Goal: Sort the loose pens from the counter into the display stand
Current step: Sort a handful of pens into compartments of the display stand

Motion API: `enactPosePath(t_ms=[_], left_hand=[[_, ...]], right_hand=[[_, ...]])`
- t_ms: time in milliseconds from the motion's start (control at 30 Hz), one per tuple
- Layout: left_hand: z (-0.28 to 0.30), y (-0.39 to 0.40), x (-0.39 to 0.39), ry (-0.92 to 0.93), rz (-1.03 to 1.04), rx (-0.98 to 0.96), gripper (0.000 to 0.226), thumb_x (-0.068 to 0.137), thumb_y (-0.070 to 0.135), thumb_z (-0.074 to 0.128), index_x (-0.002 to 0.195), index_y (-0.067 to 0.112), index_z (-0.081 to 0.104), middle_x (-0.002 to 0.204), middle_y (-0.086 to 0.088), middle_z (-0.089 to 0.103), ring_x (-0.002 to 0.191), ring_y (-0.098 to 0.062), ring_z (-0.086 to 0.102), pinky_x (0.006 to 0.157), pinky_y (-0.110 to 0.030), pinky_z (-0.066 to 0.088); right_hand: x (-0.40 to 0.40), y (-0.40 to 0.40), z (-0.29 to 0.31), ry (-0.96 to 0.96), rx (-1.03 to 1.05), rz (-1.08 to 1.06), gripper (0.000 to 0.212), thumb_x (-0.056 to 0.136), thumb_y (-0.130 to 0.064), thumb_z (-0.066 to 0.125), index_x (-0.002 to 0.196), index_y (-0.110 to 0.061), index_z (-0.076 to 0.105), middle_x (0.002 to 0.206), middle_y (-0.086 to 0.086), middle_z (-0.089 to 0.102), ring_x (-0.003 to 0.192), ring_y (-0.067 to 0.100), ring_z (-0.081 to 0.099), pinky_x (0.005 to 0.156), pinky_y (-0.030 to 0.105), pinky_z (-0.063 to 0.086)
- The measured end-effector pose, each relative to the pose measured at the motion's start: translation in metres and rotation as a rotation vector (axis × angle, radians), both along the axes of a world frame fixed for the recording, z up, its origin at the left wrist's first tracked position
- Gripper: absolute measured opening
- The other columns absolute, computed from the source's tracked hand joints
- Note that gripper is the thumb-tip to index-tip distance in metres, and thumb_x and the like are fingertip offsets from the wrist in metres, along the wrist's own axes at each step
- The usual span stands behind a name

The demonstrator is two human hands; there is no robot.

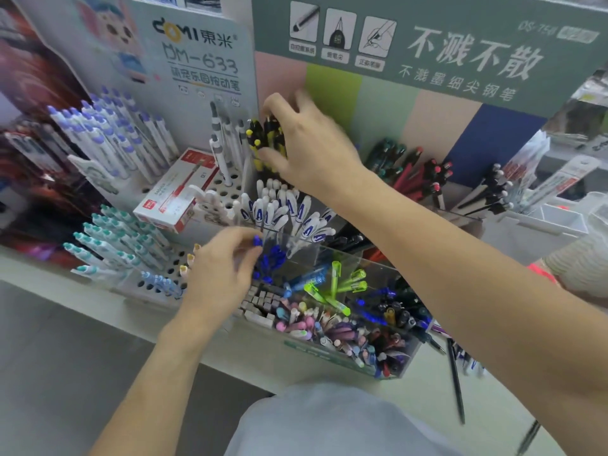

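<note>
Head view. The clear acrylic display stand [388,363] sits on the pale counter [427,399], its compartments crowded with pens. The left hand [220,274] pinches a blue-capped pen [257,241] between thumb and forefinger, fingers clamped on it, over the compartment of blue pens [269,261]. At 12 o'clock from it, the right hand [309,149] curls its fingers round a bunch of black-and-yellow pens [263,139] standing in the rear tier; motion blur hides the fingertips. Between the two hands stand white pens with blue lettering [289,212]. At 5 o'clock of the stand, loose dark pens [455,380] lie on the counter. At 9 o'clock of the left hand, teal-capped white pens [108,238] lean in a perforated rack; a red-and-white cardboard pen box [177,195] rests at 11 o'clock. Purple-capped white pens [108,133] stand at 10 o'clock.
</note>
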State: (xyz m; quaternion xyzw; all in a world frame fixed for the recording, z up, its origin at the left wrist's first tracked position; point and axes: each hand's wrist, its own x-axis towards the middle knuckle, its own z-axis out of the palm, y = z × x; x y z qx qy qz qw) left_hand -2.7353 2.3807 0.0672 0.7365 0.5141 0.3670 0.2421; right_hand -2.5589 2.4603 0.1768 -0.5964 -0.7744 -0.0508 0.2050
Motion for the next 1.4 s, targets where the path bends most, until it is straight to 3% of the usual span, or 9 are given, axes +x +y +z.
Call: enactPosePath(t_ms=[133, 267, 400, 533, 633, 833, 1067, 1267, 1400], left_hand=[[-0.024, 0.005, 0.005, 0.092, -0.023, -0.039, 0.018, 0.094, 0.011, 0.065, 0.111, 0.010, 0.069, 0.102, -0.004, 0.069, 0.087, -0.014, 0.065, 0.081, -0.028, 0.056], [-0.036, 0.000, 0.006, 0.219, -0.008, 0.003, 0.028, 0.092, 0.034, 0.067, 0.109, 0.012, 0.071, 0.103, -0.005, 0.061, 0.083, -0.018, 0.058, 0.072, -0.032, 0.052], [-0.040, -0.006, 0.014, 0.264, 0.030, -0.043, 0.055, 0.091, 0.066, 0.048, 0.102, 0.017, 0.073, 0.095, 0.000, 0.061, 0.075, -0.018, 0.060, 0.065, -0.033, 0.053], [-0.040, 0.002, 0.017, 0.039, 0.135, 0.098, 0.024, 0.096, 0.029, 0.063, 0.102, 0.007, 0.070, 0.092, -0.005, 0.067, 0.076, -0.017, 0.061, 0.068, -0.034, 0.054], [-0.052, 0.002, 0.018, 0.061, 0.140, 0.150, 0.012, 0.093, 0.015, 0.069, 0.094, 0.005, 0.074, 0.089, -0.005, 0.068, 0.072, -0.015, 0.060, 0.065, -0.033, 0.055], [-0.058, -0.010, 0.016, 0.204, 0.055, 0.095, 0.034, 0.098, 0.036, 0.059, 0.114, 0.009, 0.070, 0.108, -0.008, 0.062, 0.090, -0.023, 0.061, 0.073, -0.039, 0.057], [-0.058, -0.002, 0.013, 0.144, 0.027, 0.201, 0.027, 0.088, 0.006, 0.072, 0.115, 0.003, 0.069, 0.109, -0.011, 0.062, 0.092, -0.022, 0.062, 0.081, -0.035, 0.057], [-0.039, -0.016, 0.026, 0.262, 0.106, 0.165, 0.030, 0.091, 0.011, 0.067, 0.119, 0.002, 0.067, 0.126, -0.017, 0.050, 0.112, -0.033, 0.054, 0.094, -0.049, 0.051], [0.002, -0.041, 0.047, 0.074, 0.080, 0.251, 0.018, 0.090, 0.004, 0.066, 0.108, 0.005, 0.067, 0.110, -0.008, 0.059, 0.097, -0.019, 0.059, 0.085, -0.030, 0.053]], right_hand=[[-0.002, -0.001, -0.005, -0.019, 0.151, -0.044, 0.041, 0.089, -0.024, 0.065, 0.129, -0.017, 0.054, 0.131, 0.018, 0.044, 0.108, 0.034, 0.051, 0.062, 0.039, 0.052], [0.005, 0.003, -0.002, -0.066, -0.008, 0.116, 0.053, 0.092, -0.045, 0.066, 0.139, -0.025, 0.049, 0.134, 0.015, 0.042, 0.114, 0.030, 0.048, 0.071, 0.031, 0.043], [0.003, 0.012, 0.001, 0.065, 0.083, 0.069, 0.034, 0.097, -0.040, 0.061, 0.114, -0.011, 0.061, 0.113, 0.011, 0.053, 0.101, 0.028, 0.054, 0.072, 0.036, 0.046], [0.006, 0.013, -0.006, 0.097, 0.282, -0.042, 0.020, 0.093, -0.024, 0.065, 0.101, -0.006, 0.066, 0.105, 0.013, 0.061, 0.085, 0.032, 0.062, 0.062, 0.044, 0.056], [0.006, 0.003, -0.009, 0.101, 0.139, 0.086, 0.032, 0.096, -0.031, 0.065, 0.115, -0.007, 0.068, 0.113, 0.010, 0.063, 0.095, 0.030, 0.063, 0.076, 0.044, 0.055], [0.034, -0.031, -0.001, 0.163, 0.207, 0.097, 0.049, 0.088, -0.026, 0.073, 0.131, -0.006, 0.058, 0.121, 0.014, 0.053, 0.105, 0.019, 0.056, 0.091, 0.026, 0.052], [0.066, -0.105, -0.009, 0.440, 0.289, 0.036, 0.027, 0.091, -0.007, 0.068, 0.117, -0.002, 0.063, 0.106, 0.011, 0.058, 0.084, 0.017, 0.064, 0.079, 0.033, 0.055], [0.099, -0.188, -0.046, 0.648, 0.301, -0.219, 0.019, 0.089, 0.001, 0.070, 0.106, -0.005, 0.065, 0.093, 0.011, 0.063, 0.079, 0.017, 0.066, 0.072, 0.026, 0.054], [0.136, -0.244, -0.086, 0.801, 0.278, -0.559, 0.016, 0.089, 0.001, 0.068, 0.094, -0.014, 0.067, 0.085, -0.001, 0.067, 0.075, 0.007, 0.064, 0.072, 0.014, 0.048]])
